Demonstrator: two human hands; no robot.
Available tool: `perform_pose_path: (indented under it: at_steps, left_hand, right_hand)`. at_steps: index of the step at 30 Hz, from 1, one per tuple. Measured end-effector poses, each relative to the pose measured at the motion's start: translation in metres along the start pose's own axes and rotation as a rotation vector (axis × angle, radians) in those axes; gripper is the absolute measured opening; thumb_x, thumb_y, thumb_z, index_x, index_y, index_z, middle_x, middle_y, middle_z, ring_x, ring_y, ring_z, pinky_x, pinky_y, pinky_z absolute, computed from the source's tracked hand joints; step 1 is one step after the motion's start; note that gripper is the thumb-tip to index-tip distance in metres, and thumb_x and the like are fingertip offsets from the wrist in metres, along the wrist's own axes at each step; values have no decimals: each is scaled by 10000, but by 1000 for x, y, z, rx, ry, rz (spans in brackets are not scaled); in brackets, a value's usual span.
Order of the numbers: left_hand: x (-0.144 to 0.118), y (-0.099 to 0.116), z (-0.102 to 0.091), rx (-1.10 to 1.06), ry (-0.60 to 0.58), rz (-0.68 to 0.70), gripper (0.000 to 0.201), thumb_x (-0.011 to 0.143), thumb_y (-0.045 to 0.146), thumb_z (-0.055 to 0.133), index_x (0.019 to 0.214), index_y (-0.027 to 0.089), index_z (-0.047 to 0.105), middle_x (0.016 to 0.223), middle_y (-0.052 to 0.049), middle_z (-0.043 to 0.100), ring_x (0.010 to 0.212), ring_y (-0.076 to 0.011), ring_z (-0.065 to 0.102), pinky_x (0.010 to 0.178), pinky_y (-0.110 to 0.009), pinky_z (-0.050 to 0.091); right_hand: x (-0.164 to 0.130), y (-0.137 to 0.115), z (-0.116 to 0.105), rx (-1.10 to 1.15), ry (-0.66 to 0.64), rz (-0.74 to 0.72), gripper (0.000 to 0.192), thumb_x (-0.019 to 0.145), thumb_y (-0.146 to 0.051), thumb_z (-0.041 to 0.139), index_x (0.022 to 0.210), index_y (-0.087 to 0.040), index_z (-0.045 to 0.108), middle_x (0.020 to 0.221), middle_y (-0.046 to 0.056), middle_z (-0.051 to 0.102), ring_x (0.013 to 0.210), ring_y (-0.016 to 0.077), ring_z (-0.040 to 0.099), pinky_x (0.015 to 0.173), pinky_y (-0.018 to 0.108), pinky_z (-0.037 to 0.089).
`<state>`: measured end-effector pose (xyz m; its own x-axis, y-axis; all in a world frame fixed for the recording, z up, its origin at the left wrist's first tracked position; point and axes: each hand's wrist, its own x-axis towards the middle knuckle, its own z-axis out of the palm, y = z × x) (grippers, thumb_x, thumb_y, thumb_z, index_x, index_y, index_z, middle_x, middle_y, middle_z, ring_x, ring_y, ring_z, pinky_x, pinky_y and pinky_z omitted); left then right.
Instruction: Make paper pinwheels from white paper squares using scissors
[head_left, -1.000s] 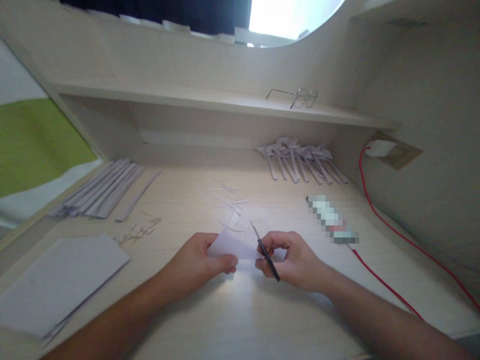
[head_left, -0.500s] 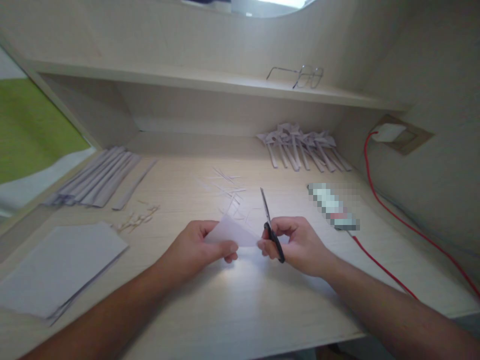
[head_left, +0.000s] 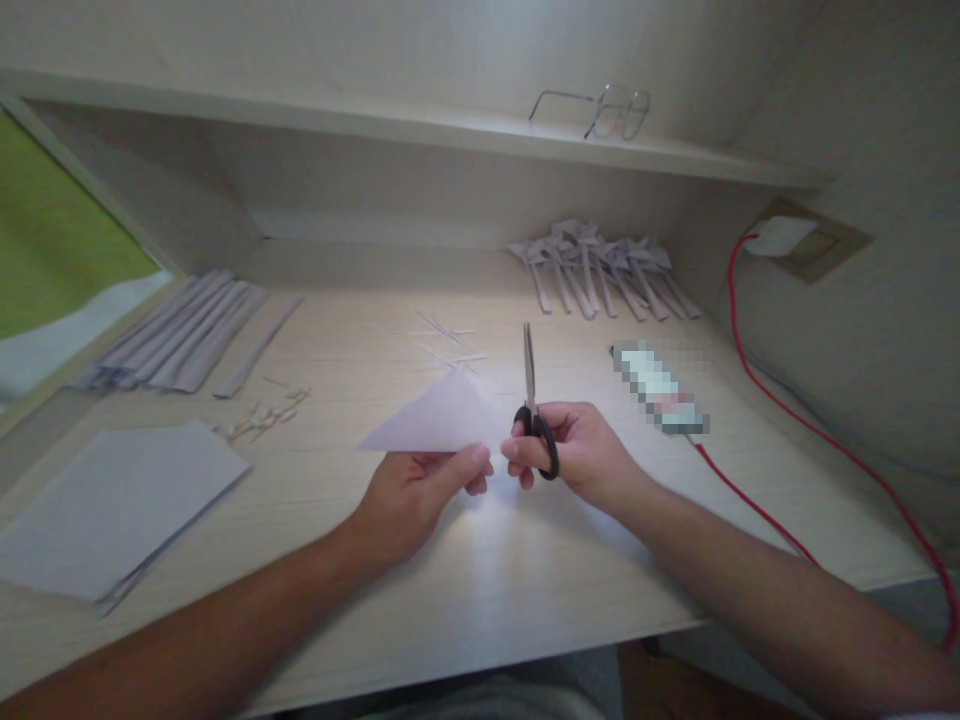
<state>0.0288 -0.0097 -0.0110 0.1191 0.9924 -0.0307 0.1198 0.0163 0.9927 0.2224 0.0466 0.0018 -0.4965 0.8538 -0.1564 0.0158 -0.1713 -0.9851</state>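
My left hand (head_left: 424, 490) is closed on a white paper triangle (head_left: 431, 415), its thumb pressed along the lower edge. Just to the right, my right hand (head_left: 577, 445) holds black-handled scissors (head_left: 529, 370), with fingers around the handles. The blades point away from me and lie close together. The right fingertips are near the paper's right corner; I cannot tell whether they touch it. Thin paper strips (head_left: 450, 330) lie scattered on the desk beyond the triangle.
Rolled paper sticks (head_left: 176, 340) and a stack of white paper (head_left: 124, 505) lie left, with cotton swabs (head_left: 266, 415) between. Paper pinwheels (head_left: 589, 265) rest at the back right. A blurred-out device (head_left: 660, 390) has a red cable (head_left: 757, 510). Eyeglasses (head_left: 619, 112) sit on the shelf (head_left: 375, 125).
The paper has turned, and its point now extends leftward over my left hand. The scissors have swung more upright in my right hand. The camera view has tilted downward.
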Motion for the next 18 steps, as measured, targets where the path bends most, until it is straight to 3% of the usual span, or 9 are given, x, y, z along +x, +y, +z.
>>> perform_pose_path:
  at_steps: [6, 12, 18]
  left_hand:
    - [-2, 0, -10, -23, 32, -22, 364, 928, 411, 583, 662, 189, 694, 754, -38, 719, 817, -196, 663, 845, -309, 510]
    - [-3, 2, -12, -118, -1, 13, 371, 921, 398, 586, 636, 186, 693, 701, -33, 714, 757, -184, 665, 799, -294, 516]
    - [-2, 10, -21, -97, 113, 52, 439, 943, 417, 528, 604, 186, 685, 670, -42, 697, 713, -185, 648, 741, -300, 511]
  right_hand:
    - [-2, -3, -2, -23, -22, 30, 259, 652, -298, 906, 707, -143, 706, 614, 19, 721, 499, 116, 629, 505, 218, 495]
    - [-12, 0, 1, -67, -57, 68, 247, 689, -237, 879, 642, -147, 654, 562, 10, 699, 450, 90, 582, 452, 185, 455]
    - [-12, 1, 1, -16, -20, 82, 218, 668, -222, 884, 665, -146, 680, 546, 10, 701, 415, 102, 578, 420, 193, 447]
